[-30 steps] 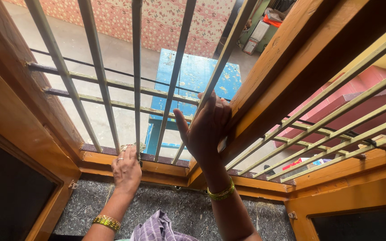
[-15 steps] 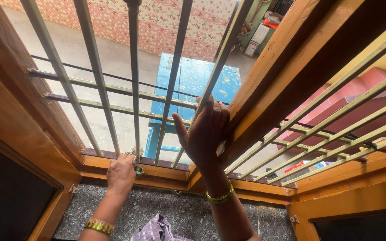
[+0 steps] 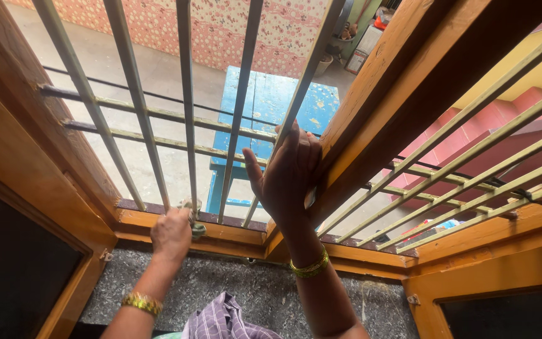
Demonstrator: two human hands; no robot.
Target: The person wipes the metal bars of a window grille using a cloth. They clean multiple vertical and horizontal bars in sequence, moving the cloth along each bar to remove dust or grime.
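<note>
My left hand [image 3: 170, 235] is closed around a small crumpled cloth [image 3: 194, 218] and presses it against the base of a pale metal window bar [image 3: 185, 107], just above the wooden sill [image 3: 227, 233]. My right hand [image 3: 288, 179] grips another slanted bar [image 3: 302, 88] beside the thick orange wooden frame post [image 3: 384, 94], fingers wrapped around it. Both wrists wear gold bangles.
A speckled grey stone ledge [image 3: 246, 289] lies under my arms, with a fold of checked purple cloth [image 3: 221, 320] at the bottom. Outside, below the grille, stand a blue painted table [image 3: 271, 113] and a floral-patterned wall [image 3: 221, 28]. Dark window panels flank both sides.
My left hand has closed tighter on the cloth and shifted slightly right along the sill at the bar's base. My right hand keeps its grip on the bar.
</note>
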